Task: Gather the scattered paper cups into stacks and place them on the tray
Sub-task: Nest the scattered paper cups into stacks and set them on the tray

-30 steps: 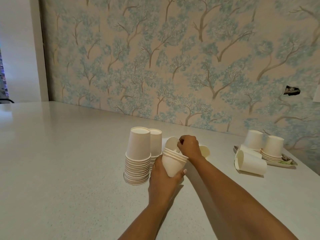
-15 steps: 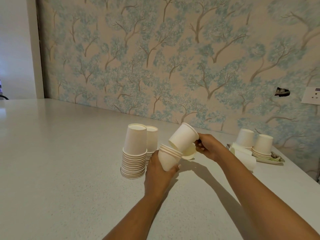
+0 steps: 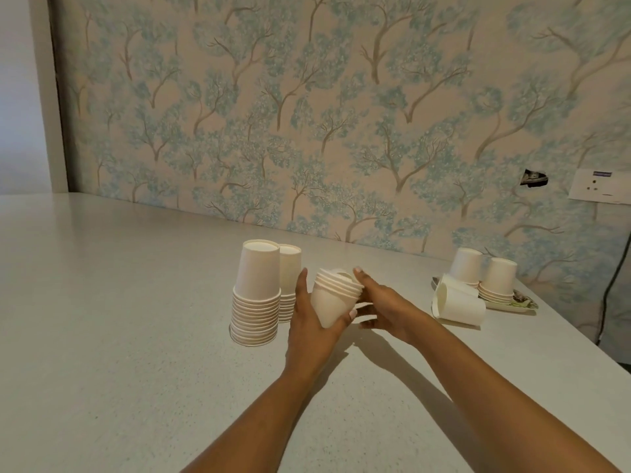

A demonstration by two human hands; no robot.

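- Pale speckled counter (image 3: 119, 336) ran along a wall of blue-tree wallpaper (image 3: 307, 131).
- Held stack (image 3: 333, 298) of several nested paper cups, mouths up and tilted away, was off the counter, just right of two standing stacks.
- Left hand (image 3: 307, 329) gripped it from below, thumb and fingers wrapped round the bottom cup.
- Right hand (image 3: 386, 308) closed on the rim end from the right, one fingertip over the top rims; probably squaring the cups.
- Tall stack (image 3: 256, 295) stood upside down on the counter just left of the hands. Second stack (image 3: 289, 278) stood close behind it.
- Tray (image 3: 522, 303) lay well apart to the right, by the wall, carrying two short stacks (image 3: 500, 281), also upside down.
- Tipped cups (image 3: 459, 303), nested and on their sides, lay at the tray's near edge; could not tell whether they rested on it.
- Progress, as judged: gathering looked nearly done, no single loose cup in sight. Left to do: carry the three near stacks to the tray and right the tipped cups.
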